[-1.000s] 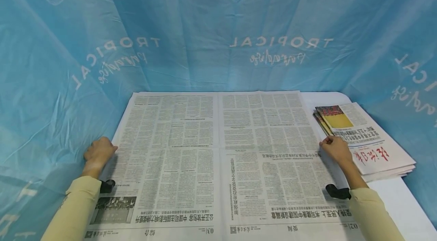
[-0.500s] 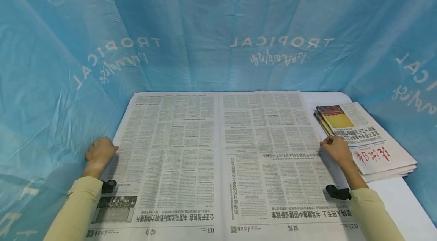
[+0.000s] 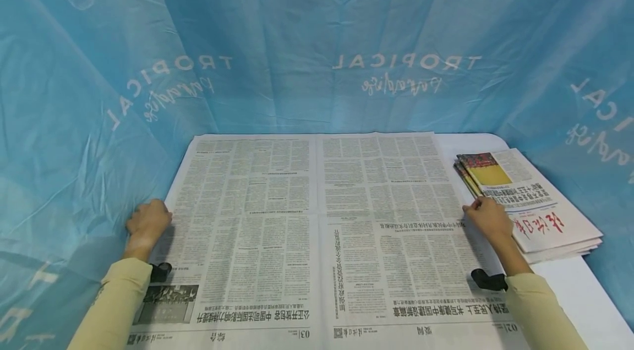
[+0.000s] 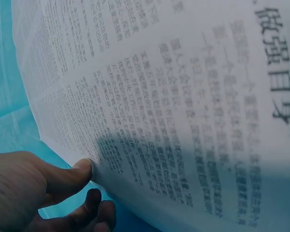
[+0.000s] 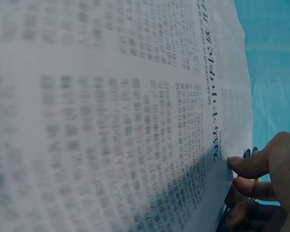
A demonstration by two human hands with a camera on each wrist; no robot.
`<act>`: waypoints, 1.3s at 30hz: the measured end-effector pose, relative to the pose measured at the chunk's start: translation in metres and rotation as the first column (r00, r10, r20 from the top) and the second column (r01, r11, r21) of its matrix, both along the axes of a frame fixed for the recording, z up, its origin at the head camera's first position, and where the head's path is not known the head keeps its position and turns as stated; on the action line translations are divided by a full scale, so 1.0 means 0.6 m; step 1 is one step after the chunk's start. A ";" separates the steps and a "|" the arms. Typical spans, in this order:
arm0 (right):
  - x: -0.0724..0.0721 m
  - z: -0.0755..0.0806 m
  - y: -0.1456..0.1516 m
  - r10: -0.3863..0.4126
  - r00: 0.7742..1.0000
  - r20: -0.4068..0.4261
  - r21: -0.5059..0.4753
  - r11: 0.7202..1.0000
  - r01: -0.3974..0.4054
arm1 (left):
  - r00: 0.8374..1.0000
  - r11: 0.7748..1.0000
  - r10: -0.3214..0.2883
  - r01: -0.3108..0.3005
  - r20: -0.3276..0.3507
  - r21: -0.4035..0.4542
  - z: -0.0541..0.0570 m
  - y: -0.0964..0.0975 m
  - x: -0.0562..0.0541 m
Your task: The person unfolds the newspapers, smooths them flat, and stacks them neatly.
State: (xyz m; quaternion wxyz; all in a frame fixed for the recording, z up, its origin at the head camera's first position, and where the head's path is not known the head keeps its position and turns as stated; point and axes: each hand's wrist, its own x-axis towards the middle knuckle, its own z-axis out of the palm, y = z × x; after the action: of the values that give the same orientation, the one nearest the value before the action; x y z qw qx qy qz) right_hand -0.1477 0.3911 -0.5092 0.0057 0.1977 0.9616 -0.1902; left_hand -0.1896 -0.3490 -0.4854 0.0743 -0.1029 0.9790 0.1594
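Observation:
A wide newspaper sheet [image 3: 277, 229] lies unfolded over the table, with a crease down its middle. My left hand [image 3: 148, 222] pinches its left edge; in the left wrist view the thumb [image 4: 79, 173] presses on top of the paper and curled fingers sit at its underside. On the opposite side my right hand [image 3: 490, 220] pinches the right edge between thumb [image 5: 246, 166] and index finger [image 5: 253, 188]. The paper near both hands bends slightly in the wrist views.
Right of the sheet, a stack of folded newspapers [image 3: 550, 212] sits close beside my right hand on the white table [image 3: 577, 284]. Blue printed curtains [image 3: 297, 97] hang behind and along both sides. A black wrist strap [image 3: 489, 279] shows at my right sleeve.
Almost nothing differs. Both hands keep their hold on the sheet's edges, and the left forearm has shifted slightly to the right.

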 end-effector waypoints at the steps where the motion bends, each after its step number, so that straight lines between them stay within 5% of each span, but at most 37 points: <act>1: 0.001 0.000 -0.001 -0.008 1.000 0.001 0.010 1.000 0.008 | 1.000 1.000 -0.009 0.009 -0.006 0.001 -0.001 0.001 0.001; 16: 0.019 -0.012 -0.010 0.037 0.997 -0.074 0.065 0.997 -0.032 | 0.977 0.979 -0.196 0.200 -0.080 0.040 -0.011 0.049 -0.002; 22: 0.023 -0.013 -0.011 0.118 0.987 -0.113 0.042 0.993 -0.114 | 0.940 0.946 -0.287 0.308 -0.186 0.101 -0.019 0.111 -0.006; 30: 0.026 -0.022 -0.018 0.318 0.924 -0.211 0.066 0.948 -0.312 | 0.896 0.902 -0.389 0.418 -0.214 0.110 -0.028 0.204 -0.018; 35: 0.035 -0.014 -0.014 0.333 0.896 -0.294 0.111 0.943 -0.315 | 0.872 0.878 -0.436 0.466 -0.221 0.108 -0.027 0.253 -0.026; 39: 0.047 -0.006 -0.002 0.273 0.905 -0.326 0.140 0.961 -0.240 | 0.854 0.862 -0.469 0.498 -0.225 0.096 -0.027 0.288 -0.031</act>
State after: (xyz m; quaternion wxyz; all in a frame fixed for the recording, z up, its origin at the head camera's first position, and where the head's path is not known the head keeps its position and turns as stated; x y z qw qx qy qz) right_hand -0.1197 0.3902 -0.5128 -0.1459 0.0336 0.9735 -0.1726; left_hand -0.2080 -0.1761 -0.5013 0.0237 0.1690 0.9609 0.2181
